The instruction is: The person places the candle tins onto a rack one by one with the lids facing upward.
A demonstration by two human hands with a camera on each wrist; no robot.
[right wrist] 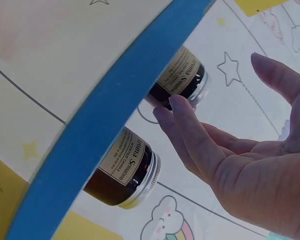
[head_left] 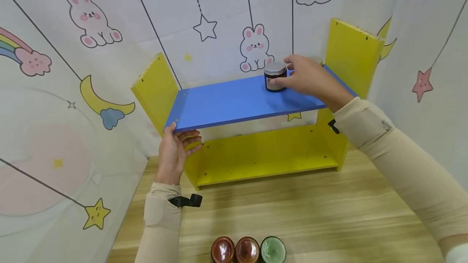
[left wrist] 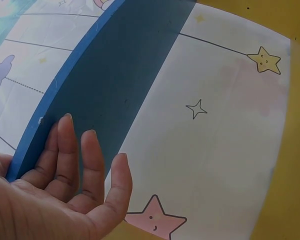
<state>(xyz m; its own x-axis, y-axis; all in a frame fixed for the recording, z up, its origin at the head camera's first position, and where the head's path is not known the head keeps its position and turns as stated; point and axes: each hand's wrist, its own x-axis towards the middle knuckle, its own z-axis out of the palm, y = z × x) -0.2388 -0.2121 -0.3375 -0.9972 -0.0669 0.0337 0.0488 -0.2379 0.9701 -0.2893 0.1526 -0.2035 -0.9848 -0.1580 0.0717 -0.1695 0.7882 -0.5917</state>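
My left hand holds the front left corner of the blue shelf board, thumb on top and fingers underneath. In the left wrist view those fingers are spread loosely along the board's underside. On the board stands a dark candle jar with a silver lid and a paper label. My right hand is beside this jar, its fingertips at the jar's right side. The right wrist view shows the thumb standing well apart from the fingers. A second candle jar stands on the board, mostly hidden behind the right hand in the head view.
Yellow side panels rise past both ends of the board, with a yellow bottom shelf below. Two reddish jars and a green jar stand on the wooden table in front. Cartoon-printed sheets hang behind.
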